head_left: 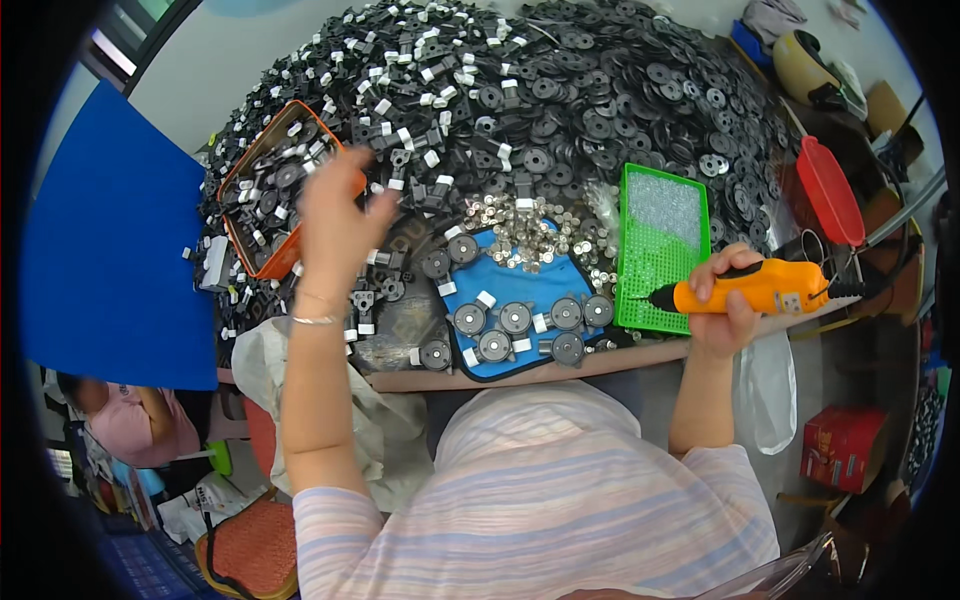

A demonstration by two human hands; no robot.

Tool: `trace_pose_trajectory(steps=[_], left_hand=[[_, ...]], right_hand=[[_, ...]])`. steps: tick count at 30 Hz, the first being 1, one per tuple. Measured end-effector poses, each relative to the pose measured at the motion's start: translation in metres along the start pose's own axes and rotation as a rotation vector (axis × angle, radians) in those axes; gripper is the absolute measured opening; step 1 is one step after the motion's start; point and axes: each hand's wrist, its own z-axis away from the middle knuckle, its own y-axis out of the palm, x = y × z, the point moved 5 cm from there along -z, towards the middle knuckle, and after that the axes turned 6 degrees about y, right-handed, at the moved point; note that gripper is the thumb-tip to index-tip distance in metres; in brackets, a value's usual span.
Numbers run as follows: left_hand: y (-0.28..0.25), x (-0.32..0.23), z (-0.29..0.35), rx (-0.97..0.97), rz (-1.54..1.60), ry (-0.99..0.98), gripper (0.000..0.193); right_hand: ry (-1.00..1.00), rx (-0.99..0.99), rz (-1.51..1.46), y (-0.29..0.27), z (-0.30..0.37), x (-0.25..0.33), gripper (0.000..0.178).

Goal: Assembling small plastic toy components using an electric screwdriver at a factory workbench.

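My right hand [722,305] is wrapped round an orange electric screwdriver [758,287]. Its dark tip points left over the lower part of a green tray [650,265], which holds many small silvery screws [663,212] toward its far end. Motion blurs my left hand [340,215], raised beside the right side of an orange box [262,262]; thumb and fingers look apart, with nothing visible between them. Black round parts fill that box. Between my hands, several black round assemblies [515,318] with white tabs lie on a blue cloth mat [545,285].
A big heap of black discs [610,110] and white-tabbed black parts [400,75] covers the far table. Small metal pieces [530,235] are piled beyond the mat. A red basket [832,190] stands at right, a blue panel [125,250] at left. Another person [140,425] sits at lower left.
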Motion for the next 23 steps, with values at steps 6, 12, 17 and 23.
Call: trace_pose_trajectory(steps=[6,12,17,23], left_hand=[[0.091,-0.100,0.077,0.534,0.587,0.255,0.038],[0.122,-0.135,0.092,0.830,0.547,0.326,0.050],[0.132,-0.135,0.091,0.858,0.572,0.306,0.046],[0.130,-0.133,0.090,0.861,0.494,0.337,0.050]], right_hand=[[-0.002,0.004,0.001,0.000,0.000,0.005,0.034],[-0.049,-0.048,0.033,-0.010,0.000,0.014,0.033],[-0.059,-0.076,0.056,-0.016,-0.003,0.009,0.030],[-0.066,-0.076,0.205,-0.027,-0.015,-0.010,0.029]])
